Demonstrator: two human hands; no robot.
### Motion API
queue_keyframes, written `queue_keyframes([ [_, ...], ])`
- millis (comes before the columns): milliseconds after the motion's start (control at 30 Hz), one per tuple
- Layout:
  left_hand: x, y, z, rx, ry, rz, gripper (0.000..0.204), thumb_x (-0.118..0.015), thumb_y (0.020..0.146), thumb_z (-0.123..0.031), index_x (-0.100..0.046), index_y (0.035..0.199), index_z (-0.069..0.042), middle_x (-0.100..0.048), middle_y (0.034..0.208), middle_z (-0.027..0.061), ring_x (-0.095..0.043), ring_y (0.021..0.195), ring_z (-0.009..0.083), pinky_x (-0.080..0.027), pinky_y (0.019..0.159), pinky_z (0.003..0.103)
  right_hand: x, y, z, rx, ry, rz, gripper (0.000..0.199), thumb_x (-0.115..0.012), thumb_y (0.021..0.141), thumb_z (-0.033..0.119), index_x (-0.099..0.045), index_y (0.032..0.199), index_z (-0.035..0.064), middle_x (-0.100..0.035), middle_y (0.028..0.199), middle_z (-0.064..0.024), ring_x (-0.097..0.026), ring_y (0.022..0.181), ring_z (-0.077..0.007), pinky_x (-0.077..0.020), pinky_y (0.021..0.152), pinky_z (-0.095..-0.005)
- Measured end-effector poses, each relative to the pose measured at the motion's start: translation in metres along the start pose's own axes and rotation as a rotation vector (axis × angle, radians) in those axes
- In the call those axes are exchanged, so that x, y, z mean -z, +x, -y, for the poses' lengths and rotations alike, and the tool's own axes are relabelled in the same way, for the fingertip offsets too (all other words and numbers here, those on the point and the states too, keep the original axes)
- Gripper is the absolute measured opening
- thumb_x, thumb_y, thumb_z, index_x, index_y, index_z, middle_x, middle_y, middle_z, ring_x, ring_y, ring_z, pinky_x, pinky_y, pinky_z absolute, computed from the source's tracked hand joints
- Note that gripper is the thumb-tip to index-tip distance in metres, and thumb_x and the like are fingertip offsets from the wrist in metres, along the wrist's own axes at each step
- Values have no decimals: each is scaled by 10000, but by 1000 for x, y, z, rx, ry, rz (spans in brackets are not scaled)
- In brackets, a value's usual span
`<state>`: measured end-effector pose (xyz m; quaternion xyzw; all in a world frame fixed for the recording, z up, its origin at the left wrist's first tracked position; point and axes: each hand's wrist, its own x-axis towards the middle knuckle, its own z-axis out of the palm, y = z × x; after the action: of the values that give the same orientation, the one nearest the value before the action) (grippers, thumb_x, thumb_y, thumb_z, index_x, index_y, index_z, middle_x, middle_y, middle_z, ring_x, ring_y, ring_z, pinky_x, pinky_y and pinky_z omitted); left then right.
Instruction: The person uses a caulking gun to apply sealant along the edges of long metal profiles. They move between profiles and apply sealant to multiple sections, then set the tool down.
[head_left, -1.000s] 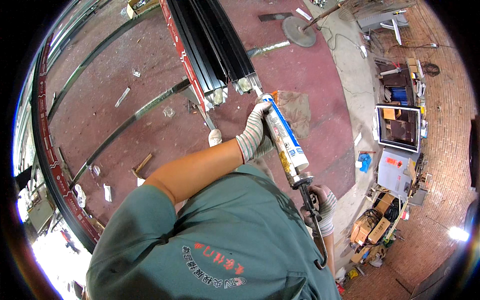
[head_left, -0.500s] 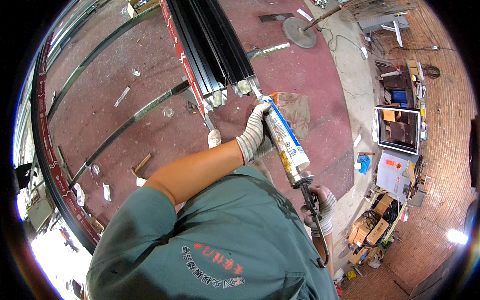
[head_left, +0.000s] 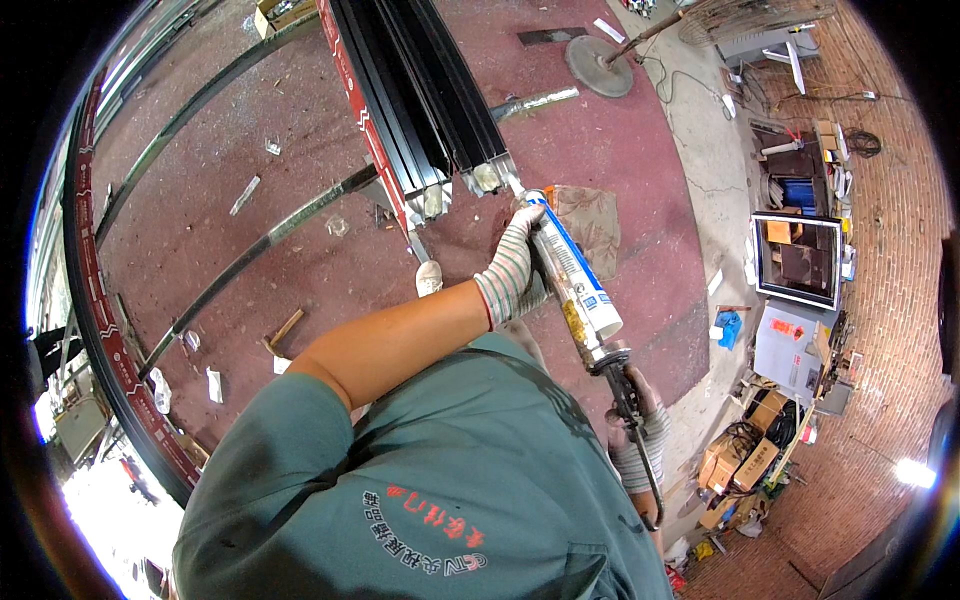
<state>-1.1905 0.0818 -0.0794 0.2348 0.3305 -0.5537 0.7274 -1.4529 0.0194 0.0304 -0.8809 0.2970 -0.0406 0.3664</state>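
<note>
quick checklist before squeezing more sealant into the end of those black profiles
1. Nozzle tip at the open end of the black profiles: ok, it touches the right-hand profile's end.
2. Left hand steadying the sealant tube: ok, gloved fingers wrap the front of the tube.
3. Right hand on the caulking gun handle: ok, gripping it near the body, partly hidden.
4. Tube seated in the gun frame: ok, it sits straight.
5. Sealant actually flowing at the tip: cannot tell, too small.
6. Profiles held steady on their support: cannot tell, support is hidden.
</note>
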Motion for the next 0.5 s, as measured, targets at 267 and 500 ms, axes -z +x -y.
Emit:
queue_keyframes([
  [267,8,9,9,26,35,50,601,-582,852,-588,-513,1085,-38,-631,875,150,-664,799,294,-563,811,497,5,-25,-10,-388,583,35,590,-645,903,294,-503,1394,-2,-673,1026,-76,-625,806,-147,-513,705,-278],
  [500,8,10,11,16,47,25,615,-611,836,-591,-510,1107,-49,-625,891,148,-659,799,296,-562,817,498,0,-27,-17,-295,688,-14,878,-703,814,601,-493,1385,-32,-605,924,-67,-544,619,-104,-418,525,-245],
])
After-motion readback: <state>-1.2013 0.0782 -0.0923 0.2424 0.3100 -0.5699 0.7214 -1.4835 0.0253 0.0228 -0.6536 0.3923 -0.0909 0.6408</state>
